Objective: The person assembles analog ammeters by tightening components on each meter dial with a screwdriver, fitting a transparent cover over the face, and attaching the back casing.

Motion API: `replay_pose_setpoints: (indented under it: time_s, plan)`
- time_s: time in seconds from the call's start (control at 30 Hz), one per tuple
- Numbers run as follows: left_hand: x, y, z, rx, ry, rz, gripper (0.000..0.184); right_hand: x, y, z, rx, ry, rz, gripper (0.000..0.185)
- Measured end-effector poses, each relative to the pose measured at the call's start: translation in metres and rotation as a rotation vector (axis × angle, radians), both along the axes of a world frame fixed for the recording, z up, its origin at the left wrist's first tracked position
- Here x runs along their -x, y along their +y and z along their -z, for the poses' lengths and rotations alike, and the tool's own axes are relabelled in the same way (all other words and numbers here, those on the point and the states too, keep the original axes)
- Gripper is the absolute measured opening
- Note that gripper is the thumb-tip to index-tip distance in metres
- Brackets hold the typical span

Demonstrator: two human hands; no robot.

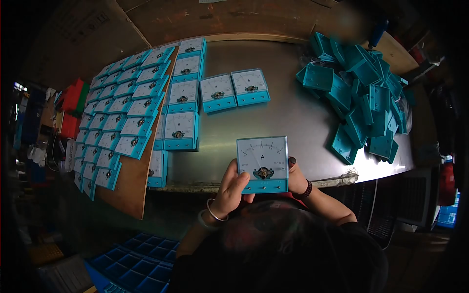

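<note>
An ammeter (262, 157) with a white dial marked A and a teal base faces up in front of me, above the table's near edge. My left hand (231, 189) is closed on its lower left side, thumb on the front edge and fingers underneath. At the meter's right edge my right hand (297, 180) is curled, its fingers partly hidden behind the casing. A small dark round-ended thing (292, 160) sticks up from that hand; its kind cannot be made out. Two more ammeters, a left one (218, 92) and a right one (250, 87), lie beyond on the metal tabletop (234, 132).
Several ammeters (181, 93) are stacked left of centre. A wooden board (139, 180) beside them carries many more in overlapping rows. Teal plastic housings (361, 97) are heaped at the right. Blue divided crates (137, 261) stand below the table at left.
</note>
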State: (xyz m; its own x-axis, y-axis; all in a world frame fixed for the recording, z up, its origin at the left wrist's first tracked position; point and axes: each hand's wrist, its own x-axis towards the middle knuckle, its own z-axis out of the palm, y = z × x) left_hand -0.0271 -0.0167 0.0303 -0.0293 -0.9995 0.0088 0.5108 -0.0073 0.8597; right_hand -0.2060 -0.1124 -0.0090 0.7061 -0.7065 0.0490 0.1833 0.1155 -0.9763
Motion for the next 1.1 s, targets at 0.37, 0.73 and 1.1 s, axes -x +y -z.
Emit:
replay_pose_setpoints:
  time_s: [0.37,0.73,1.1]
  plan:
    - [0.001,-0.002,0.012,-0.189,-0.047,-0.082,0.021,0.003,-0.010,0.005,-0.931,-0.288,-0.052,0.028]
    - [0.032,-0.049,0.021,0.016,-0.411,-0.138,0.096,0.017,0.005,-0.023,0.571,0.283,0.213,0.025]
    - [0.027,-0.044,0.025,0.003,0.032,-0.037,0.085,0.132,-0.087,-0.014,0.626,1.331,0.618,0.030]
